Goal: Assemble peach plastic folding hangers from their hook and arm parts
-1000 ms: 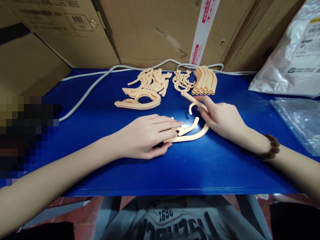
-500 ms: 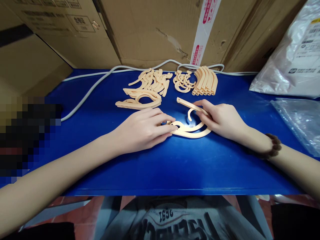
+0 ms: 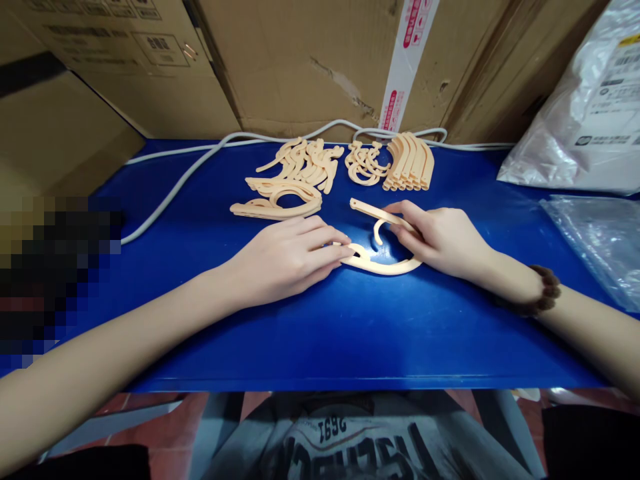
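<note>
A cream plastic folding hanger (image 3: 387, 268), with a curved hook and arms, lies low over the blue table between my hands. The fingertips of my left hand (image 3: 295, 260) pinch its left end. Around the right side, my right hand (image 3: 437, 237) is closed on its arms; one straight arm sticks out to the upper left from these fingers. The hook curls below that arm, and part of the hanger is hidden behind my right fingers. Beyond my left hand lie folded cream hangers (image 3: 280, 212).
Behind are a pile of loose curved pieces (image 3: 305, 163), a pile of hooks (image 3: 367, 163) and a stack of hanger arms (image 3: 411, 163). A white cable (image 3: 185, 173) runs along the cardboard boxes (image 3: 310, 80). At right sit a white plastic parcel (image 3: 575, 127) and a clear bag (image 3: 600, 240).
The hanger's two lower curved parts, seen apart before, now lie together as one band. Both hands keep nearly the same place and grip.
</note>
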A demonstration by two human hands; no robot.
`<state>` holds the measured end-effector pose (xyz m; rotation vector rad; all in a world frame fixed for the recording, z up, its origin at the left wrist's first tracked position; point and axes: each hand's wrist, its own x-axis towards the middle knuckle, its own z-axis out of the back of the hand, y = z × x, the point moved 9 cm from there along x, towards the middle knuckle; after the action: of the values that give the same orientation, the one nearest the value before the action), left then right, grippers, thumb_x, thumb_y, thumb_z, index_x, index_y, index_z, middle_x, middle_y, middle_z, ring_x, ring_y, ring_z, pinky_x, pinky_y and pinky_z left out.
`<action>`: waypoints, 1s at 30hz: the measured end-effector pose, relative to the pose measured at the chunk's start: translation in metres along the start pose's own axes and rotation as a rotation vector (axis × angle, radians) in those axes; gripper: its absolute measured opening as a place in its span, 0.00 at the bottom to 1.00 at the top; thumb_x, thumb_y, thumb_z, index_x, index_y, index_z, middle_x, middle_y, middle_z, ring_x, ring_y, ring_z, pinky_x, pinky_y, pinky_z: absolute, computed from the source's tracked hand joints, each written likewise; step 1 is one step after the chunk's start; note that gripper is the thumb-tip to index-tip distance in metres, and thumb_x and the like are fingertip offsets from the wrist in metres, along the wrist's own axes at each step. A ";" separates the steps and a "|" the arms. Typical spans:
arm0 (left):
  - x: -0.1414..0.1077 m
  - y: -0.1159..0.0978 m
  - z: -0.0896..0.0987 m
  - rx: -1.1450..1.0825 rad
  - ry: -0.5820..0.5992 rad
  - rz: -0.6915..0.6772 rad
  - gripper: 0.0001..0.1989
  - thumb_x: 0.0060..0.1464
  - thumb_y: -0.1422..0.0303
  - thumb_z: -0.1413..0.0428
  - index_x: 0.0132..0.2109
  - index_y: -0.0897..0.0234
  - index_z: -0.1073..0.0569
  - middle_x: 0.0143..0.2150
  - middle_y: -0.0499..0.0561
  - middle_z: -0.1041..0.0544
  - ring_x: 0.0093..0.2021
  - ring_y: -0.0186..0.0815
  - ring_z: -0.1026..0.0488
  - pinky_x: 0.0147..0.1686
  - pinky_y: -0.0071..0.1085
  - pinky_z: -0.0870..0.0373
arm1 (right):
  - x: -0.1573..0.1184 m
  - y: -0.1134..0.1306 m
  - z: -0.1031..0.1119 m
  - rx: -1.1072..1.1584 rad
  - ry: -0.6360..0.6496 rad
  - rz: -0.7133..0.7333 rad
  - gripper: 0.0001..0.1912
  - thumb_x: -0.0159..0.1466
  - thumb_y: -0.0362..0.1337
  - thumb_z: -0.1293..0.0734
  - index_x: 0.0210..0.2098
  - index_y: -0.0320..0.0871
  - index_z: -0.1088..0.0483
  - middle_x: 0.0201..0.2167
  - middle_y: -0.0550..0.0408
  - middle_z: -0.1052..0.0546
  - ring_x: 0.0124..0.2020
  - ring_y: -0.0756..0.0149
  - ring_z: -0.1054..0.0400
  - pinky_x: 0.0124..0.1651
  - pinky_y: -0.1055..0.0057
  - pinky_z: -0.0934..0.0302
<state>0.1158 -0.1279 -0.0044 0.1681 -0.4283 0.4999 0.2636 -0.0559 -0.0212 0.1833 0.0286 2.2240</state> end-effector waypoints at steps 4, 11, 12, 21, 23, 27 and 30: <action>0.001 0.000 0.001 0.003 -0.013 -0.005 0.10 0.65 0.71 0.48 0.49 0.65 0.25 0.49 0.53 0.20 0.46 0.38 0.25 0.47 0.35 0.28 | -0.001 0.006 0.000 0.046 0.009 0.049 0.21 0.69 0.45 0.45 0.54 0.40 0.32 0.18 0.59 0.30 0.20 0.67 0.37 0.27 0.73 0.53; 0.003 -0.001 0.002 0.023 -0.009 0.001 0.10 0.66 0.70 0.50 0.48 0.66 0.24 0.49 0.53 0.20 0.46 0.38 0.24 0.47 0.35 0.27 | -0.003 0.014 0.003 0.080 0.000 0.118 0.21 0.69 0.43 0.44 0.55 0.40 0.32 0.20 0.58 0.29 0.20 0.68 0.36 0.26 0.74 0.52; 0.003 -0.001 0.002 0.025 -0.010 0.001 0.10 0.66 0.70 0.50 0.48 0.66 0.24 0.49 0.53 0.20 0.46 0.38 0.24 0.47 0.35 0.27 | -0.003 0.014 0.003 0.079 -0.004 0.125 0.21 0.69 0.43 0.44 0.55 0.40 0.32 0.20 0.58 0.29 0.20 0.68 0.36 0.26 0.74 0.52; 0.003 -0.001 0.002 0.032 -0.006 0.001 0.10 0.66 0.72 0.50 0.47 0.66 0.25 0.49 0.54 0.20 0.45 0.38 0.24 0.45 0.34 0.28 | -0.005 0.020 0.002 0.066 0.002 0.178 0.22 0.70 0.46 0.44 0.56 0.42 0.32 0.20 0.58 0.29 0.21 0.67 0.36 0.27 0.74 0.53; 0.004 -0.002 0.004 0.049 -0.018 -0.013 0.10 0.66 0.73 0.50 0.47 0.66 0.24 0.48 0.54 0.20 0.44 0.38 0.24 0.45 0.34 0.28 | -0.006 0.024 0.002 0.061 0.006 0.199 0.22 0.71 0.46 0.45 0.55 0.42 0.31 0.20 0.58 0.29 0.21 0.67 0.36 0.27 0.73 0.54; 0.004 -0.004 0.006 0.096 -0.056 -0.041 0.11 0.66 0.74 0.51 0.47 0.66 0.24 0.42 0.53 0.20 0.41 0.37 0.25 0.41 0.32 0.29 | -0.008 0.030 0.002 0.044 0.007 0.234 0.22 0.71 0.46 0.45 0.55 0.42 0.31 0.20 0.58 0.29 0.21 0.67 0.36 0.27 0.72 0.54; 0.004 -0.006 0.008 0.141 -0.088 -0.062 0.11 0.65 0.74 0.50 0.47 0.65 0.24 0.38 0.51 0.21 0.37 0.36 0.27 0.38 0.31 0.30 | -0.009 0.032 0.002 0.064 0.011 0.248 0.22 0.71 0.46 0.45 0.56 0.41 0.32 0.21 0.58 0.29 0.22 0.67 0.36 0.28 0.72 0.54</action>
<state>0.1190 -0.1341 0.0041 0.3389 -0.4721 0.4629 0.2441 -0.0822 -0.0179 0.2194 0.0872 2.4727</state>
